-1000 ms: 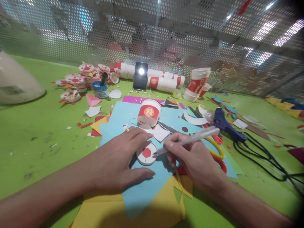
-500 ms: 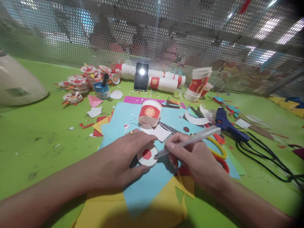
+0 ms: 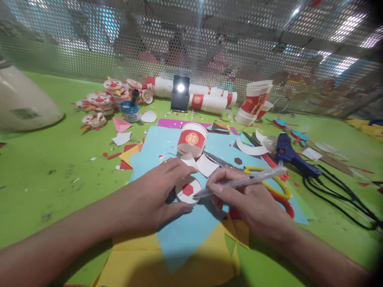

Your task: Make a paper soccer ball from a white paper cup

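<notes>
Right hand [image 3: 247, 199] holds pen [image 3: 239, 183]; scissors [image 3: 287, 192] beside; cup [image 3: 192, 139] beyond.

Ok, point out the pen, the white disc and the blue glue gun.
Pen [image 3: 241, 181], head view: on its clear barrel.
White disc [image 3: 188, 189], head view: on its red centre.
Blue glue gun [image 3: 295, 158], head view: on its body.

Green tabletop [image 3: 60, 179] strewn with paper scraps [image 3: 121, 138]
Blue jar [image 3: 131, 114], upper left; stacked cups [image 3: 254, 101], upper right; glue gun [image 3: 295, 157], right; yellow paper [image 3: 134, 263], bottom centre.
</notes>
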A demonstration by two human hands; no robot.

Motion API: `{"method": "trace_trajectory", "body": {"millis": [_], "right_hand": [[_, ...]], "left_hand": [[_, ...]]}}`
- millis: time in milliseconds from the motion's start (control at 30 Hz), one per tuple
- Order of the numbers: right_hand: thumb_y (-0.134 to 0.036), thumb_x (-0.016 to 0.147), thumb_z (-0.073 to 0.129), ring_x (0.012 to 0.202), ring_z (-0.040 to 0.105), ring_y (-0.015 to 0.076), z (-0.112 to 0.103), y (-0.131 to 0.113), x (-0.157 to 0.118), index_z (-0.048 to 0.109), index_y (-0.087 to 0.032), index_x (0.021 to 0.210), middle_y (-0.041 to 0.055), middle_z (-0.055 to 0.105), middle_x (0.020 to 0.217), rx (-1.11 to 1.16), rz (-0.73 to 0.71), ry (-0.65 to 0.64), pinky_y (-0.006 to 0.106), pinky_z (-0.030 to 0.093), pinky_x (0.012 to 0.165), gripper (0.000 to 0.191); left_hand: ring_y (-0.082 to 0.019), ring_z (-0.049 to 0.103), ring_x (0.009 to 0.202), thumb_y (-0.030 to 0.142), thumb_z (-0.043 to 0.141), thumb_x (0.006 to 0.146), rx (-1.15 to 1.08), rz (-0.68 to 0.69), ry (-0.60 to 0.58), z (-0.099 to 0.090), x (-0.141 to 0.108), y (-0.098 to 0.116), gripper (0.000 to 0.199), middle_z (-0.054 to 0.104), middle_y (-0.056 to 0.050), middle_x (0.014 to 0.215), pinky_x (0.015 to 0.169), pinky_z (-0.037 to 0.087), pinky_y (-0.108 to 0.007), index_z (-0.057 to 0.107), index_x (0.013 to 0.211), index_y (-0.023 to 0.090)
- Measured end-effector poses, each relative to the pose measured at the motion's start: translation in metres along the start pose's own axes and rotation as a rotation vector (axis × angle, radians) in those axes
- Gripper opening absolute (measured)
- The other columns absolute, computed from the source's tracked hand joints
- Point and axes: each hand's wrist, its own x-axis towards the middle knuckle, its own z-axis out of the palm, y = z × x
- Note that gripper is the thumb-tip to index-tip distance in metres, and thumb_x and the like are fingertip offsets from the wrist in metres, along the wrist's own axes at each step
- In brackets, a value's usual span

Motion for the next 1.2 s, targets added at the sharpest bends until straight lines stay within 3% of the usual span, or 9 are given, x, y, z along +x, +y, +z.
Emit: {"method": "trace_trajectory", "body": {"millis": [433,567,1200], "right_hand": [[-0.033,0.089,0.067,0.059,0.055,0.0114,0.0051,-0.0039,0.0000,0.059,-0.021,0.080,-0.0022,0.059,0.065,-0.051,0.054,-0.021,0.023,0.041,0.050,0.017],[-0.028,0.089,0.066,0.061,0.054,0.0113,0.0047,-0.0034,-0.0002,0.061,-0.021,0.079,-0.0022,0.060,0.068,-0.084,0.027,-0.022,0.024,0.044,0.055,0.014],[-0.028,0.085,0.066,0.061,0.051,0.0117,0.0095,-0.0064,0.0004,0.061,-0.020,0.077,-0.0007,0.061,0.069,-0.137,0.018,0.017,0.025,0.043,0.055,0.012]], "left_hand": [[-0.025,0.058,0.114,0.031,0.063,0.093,-0.020,0.026,0.027,0.0028,-0.0032,-0.0009,0.046,0.061,-0.006,0.126,0.092,0.049,-0.037,0.043,0.134,0.028],[-0.024,0.060,0.109,0.033,0.060,0.095,-0.023,0.028,0.011,0.0021,-0.0020,0.0011,0.040,0.062,-0.004,0.122,0.090,0.049,-0.036,0.045,0.131,0.028],[-0.021,0.057,0.113,0.029,0.062,0.095,-0.030,0.060,0.027,0.0044,-0.0026,-0.0004,0.040,0.060,-0.002,0.126,0.094,0.046,-0.034,0.044,0.131,0.030]]}}
